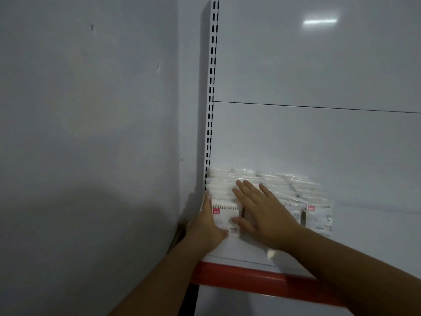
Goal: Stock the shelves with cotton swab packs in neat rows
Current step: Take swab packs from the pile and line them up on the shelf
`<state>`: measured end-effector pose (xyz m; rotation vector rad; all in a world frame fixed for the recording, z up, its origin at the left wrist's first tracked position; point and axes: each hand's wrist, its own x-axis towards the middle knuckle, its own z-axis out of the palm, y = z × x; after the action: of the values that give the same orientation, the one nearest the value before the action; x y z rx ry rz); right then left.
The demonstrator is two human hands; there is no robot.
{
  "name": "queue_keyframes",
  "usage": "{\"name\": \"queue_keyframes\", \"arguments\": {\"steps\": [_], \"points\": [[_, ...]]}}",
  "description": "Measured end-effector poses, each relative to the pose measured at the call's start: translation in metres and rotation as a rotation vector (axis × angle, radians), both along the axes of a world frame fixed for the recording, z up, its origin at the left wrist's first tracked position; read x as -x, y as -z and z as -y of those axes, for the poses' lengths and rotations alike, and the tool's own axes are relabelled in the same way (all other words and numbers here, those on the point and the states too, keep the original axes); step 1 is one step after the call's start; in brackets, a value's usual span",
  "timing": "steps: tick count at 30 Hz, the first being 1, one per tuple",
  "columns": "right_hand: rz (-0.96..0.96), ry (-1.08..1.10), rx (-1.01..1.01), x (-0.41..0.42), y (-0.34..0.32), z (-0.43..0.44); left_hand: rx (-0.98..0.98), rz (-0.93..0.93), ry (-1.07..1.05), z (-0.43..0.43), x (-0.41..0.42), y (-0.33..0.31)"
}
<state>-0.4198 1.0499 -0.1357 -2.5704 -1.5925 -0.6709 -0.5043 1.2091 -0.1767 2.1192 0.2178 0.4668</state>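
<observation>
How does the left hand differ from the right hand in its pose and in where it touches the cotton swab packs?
The left hand stands on edge with its fingers together; the right hand lies palm down with its fingers spread. The left hand presses the outer side of the leftmost row; the right hand covers the tops of the cotton swab packs further in. Both hands are open, with straight fingers, and grip nothing.

Glossy clear-plastic cotton swab packs, smooth white metal shelf, glossy back panel.
</observation>
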Motion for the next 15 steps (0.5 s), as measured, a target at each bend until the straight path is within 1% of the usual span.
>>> {"name": "queue_keyframes", "arguments": {"steps": [2, 4, 7, 9, 11, 12, 13, 14, 15], "points": [[-0.005, 0.017, -0.035, -0.004, -0.011, 0.017, 0.066, -0.014, -0.039, -0.002, -0.001, 0.004], [-0.011, 0.072, -0.036, -0.01, -0.02, 0.043, 0.116, -0.072, -0.036, -0.004, -0.002, 0.004], [-0.058, 0.183, 0.061, -0.021, -0.034, 0.092, 0.167, -0.132, -0.006, -0.008, 0.001, -0.01], [-0.09, 0.262, 0.14, -0.03, -0.042, 0.131, 0.169, -0.152, -0.097, -0.01, 0.006, -0.029], [-0.121, 0.356, 0.192, -0.04, -0.052, 0.172, 0.073, -0.064, -0.209, -0.001, 0.008, -0.056], [-0.131, 0.404, 0.218, -0.044, -0.056, 0.192, -0.014, -0.001, -0.237, 0.011, 0.007, -0.073], [-0.127, 0.448, 0.249, -0.048, -0.06, 0.212, -0.133, 0.024, -0.244, 0.027, 0.002, -0.09], [-0.104, 0.487, 0.286, -0.051, -0.063, 0.231, -0.275, 0.004, -0.216, 0.048, -0.006, -0.106], [-0.078, 0.529, 0.323, -0.053, -0.068, 0.256, -0.429, -0.057, -0.149, 0.077, -0.023, -0.123]]}}
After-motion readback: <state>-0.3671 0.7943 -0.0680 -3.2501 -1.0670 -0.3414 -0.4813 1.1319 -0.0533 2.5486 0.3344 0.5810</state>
